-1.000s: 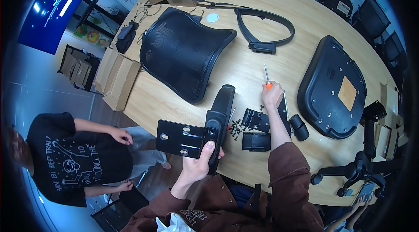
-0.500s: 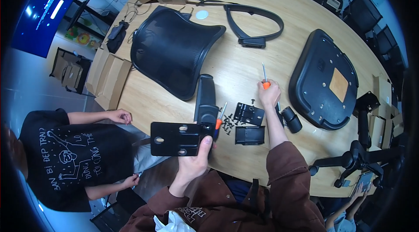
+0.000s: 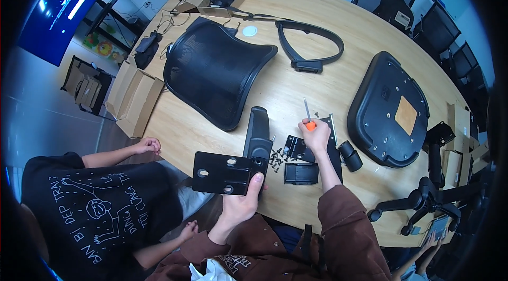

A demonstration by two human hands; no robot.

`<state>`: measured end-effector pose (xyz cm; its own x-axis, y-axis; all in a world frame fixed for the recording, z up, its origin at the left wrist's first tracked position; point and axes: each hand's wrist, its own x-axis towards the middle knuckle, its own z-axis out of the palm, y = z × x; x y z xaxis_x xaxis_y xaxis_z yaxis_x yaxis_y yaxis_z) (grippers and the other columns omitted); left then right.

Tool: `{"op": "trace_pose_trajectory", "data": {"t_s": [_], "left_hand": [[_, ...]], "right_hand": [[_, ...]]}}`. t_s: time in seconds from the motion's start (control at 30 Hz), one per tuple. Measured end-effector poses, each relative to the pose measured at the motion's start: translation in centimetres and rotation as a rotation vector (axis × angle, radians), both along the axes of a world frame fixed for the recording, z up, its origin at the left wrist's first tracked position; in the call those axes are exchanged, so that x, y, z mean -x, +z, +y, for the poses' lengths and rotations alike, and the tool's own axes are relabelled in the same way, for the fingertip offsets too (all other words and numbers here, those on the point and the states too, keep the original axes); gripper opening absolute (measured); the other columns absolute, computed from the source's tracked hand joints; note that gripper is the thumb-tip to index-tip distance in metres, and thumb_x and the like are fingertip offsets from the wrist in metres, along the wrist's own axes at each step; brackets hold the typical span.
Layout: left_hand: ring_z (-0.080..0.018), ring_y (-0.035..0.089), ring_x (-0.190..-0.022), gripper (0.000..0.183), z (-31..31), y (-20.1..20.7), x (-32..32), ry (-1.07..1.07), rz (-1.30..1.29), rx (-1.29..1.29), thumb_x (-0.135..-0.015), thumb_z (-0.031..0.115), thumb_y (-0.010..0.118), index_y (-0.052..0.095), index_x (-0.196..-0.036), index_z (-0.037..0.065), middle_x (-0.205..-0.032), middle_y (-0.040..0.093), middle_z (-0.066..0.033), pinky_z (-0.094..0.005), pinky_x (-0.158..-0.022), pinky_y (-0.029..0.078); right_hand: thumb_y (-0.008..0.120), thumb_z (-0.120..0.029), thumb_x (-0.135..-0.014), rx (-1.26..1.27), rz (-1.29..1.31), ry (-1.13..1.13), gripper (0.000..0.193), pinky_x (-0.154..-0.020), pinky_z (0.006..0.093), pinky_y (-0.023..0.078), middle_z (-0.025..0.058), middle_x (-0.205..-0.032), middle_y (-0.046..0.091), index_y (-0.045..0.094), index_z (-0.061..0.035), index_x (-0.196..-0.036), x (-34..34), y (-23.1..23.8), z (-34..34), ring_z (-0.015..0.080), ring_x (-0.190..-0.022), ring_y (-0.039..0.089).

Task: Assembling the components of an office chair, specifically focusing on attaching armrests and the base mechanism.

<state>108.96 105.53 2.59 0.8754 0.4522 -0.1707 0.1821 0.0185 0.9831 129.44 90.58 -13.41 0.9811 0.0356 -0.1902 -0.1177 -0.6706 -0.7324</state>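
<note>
Holding armrest [image 3: 259, 130] w/ metal plate [image 3: 212, 174] in L hand [image 3: 241, 208], over near edge of tabletop [image 3: 291, 93]; the two look joined. Loose screws [image 3: 276, 158] just R of it, unused. R hand [image 3: 317, 137] grips screwdriver [image 3: 310, 125], shaft twd far edge. Not attached yet: seat [image 3: 378, 114] nr R edge, backrest [image 3: 217, 72] twd L edge, black loop [image 3: 308, 66] twd far edge.

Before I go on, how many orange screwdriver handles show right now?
1: an orange screwdriver handle in the right hand. Another may be hidden: a thin metal shaft shows beside the black armrest in the left hand.
</note>
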Motion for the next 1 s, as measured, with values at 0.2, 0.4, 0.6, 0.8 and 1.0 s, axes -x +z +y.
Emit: {"op": "trace_pose_trajectory", "data": {"t_s": [0.2,0.4,0.6,0.8,1.0], "left_hand": [[-0.0086,0.062,-0.068,0.014,-1.0,0.3,-0.6,0.011,0.044,0.009,-0.099,0.013,0.060,0.064,-0.097,0.000,-0.080,0.063,-0.0019,-0.0252,-0.060,0.051],[-0.0079,0.062,-0.067,0.016,-2.6,0.4,-1.6,0.000,-0.018,0.039,-0.101,0.014,0.057,0.064,-0.104,0.000,-0.083,0.064,-0.0018,-0.0237,-0.059,0.051],[-0.0078,0.063,-0.067,0.015,-3.7,-0.4,-1.3,-0.092,-0.054,-0.015,-0.101,0.012,0.056,0.064,-0.106,-0.001,-0.083,0.064,-0.0021,-0.0238,-0.059,0.052],[-0.0079,0.063,-0.068,0.015,-4.2,-0.3,-0.7,-0.092,-0.092,0.020,-0.101,0.010,0.056,0.063,-0.108,-0.001,-0.086,0.065,-0.0029,-0.0240,-0.059,0.052],[-0.0085,0.063,-0.071,0.017,-4.8,-1.1,-0.8,-0.146,-0.075,0.014,-0.102,0.009,0.053,0.061,-0.113,-0.001,-0.091,0.065,-0.0042,-0.0240,-0.062,0.054]], "right_hand": [[0.080,-0.002,-0.080,-0.788,0.088,0.194,0.015,-0.050,0.0201,0.045,0.0073,-0.090,0.073,0.072,0.0013,-0.093,6.7,14.3,1.6,0.0058,-0.059,0.059],[0.082,0.003,-0.074,-0.730,-0.198,0.349,0.016,-0.079,0.0299,0.056,0.0121,-0.090,0.073,0.072,0.0025,-0.086,9.3,17.3,-0.1,0.0170,-0.085,0.070],[0.082,0.000,-0.075,-0.704,-0.278,0.355,0.018,-0.077,0.0290,0.058,0.0129,-0.091,0.076,0.074,0.0025,-0.092,10.4,17.8,-0.6,0.0173,-0.085,0.073],[0.085,-0.003,-0.072,-0.648,-0.442,0.406,0.021,-0.073,0.0282,0.058,0.0109,-0.091,0.075,0.076,0.0001,-0.091,10.7,17.4,-1.2,0.0176,-0.081,0.073],[0.085,-0.002,-0.071,-0.562,-0.458,0.403,0.020,-0.072,0.0271,0.056,0.0077,-0.096,0.070,0.076,-0.0013,-0.089,10.6,16.6,-2.2,0.0143,-0.080,0.069]]}}
